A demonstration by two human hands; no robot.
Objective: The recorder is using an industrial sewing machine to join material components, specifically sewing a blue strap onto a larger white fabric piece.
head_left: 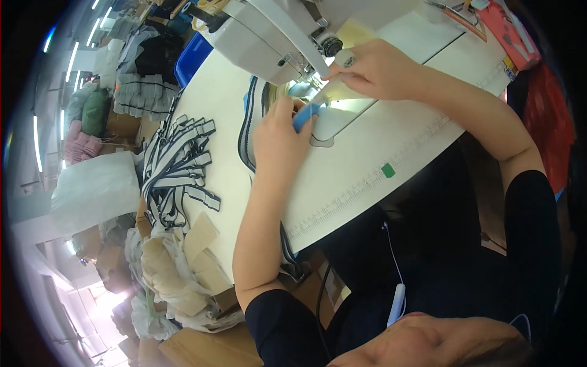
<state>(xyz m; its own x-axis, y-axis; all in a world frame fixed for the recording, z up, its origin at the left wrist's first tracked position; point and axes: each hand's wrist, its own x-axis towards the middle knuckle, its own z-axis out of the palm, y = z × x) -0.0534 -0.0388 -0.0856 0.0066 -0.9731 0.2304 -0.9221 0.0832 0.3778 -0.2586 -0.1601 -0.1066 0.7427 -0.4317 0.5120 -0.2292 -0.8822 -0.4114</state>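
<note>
A white sewing machine (pixel 263 40) stands at the far side of the pale table, its needle area lit. Just in front of the needle, my left hand (pixel 282 134) is closed around a narrow blue piece (pixel 306 116); its exact kind is unclear. To the right of the needle, my right hand (pixel 385 70) has thumb and fingers pinched together. What they pinch is too small to make out. A small round pale item with a dark pattern (pixel 348 59) shows at its fingers. Beside my left wrist runs a dark-and-white striped strap (pixel 246 137).
A heap of striped straps (pixel 180 162) lies on the table's left side. A printed ruler scale (pixel 367 171) and a green patch (pixel 388 170) mark the near edge. A blue bin (pixel 192 59) stands beyond; a red box (pixel 507 33) sits far right. Bagged goods (pixel 165 266) crowd the lower left.
</note>
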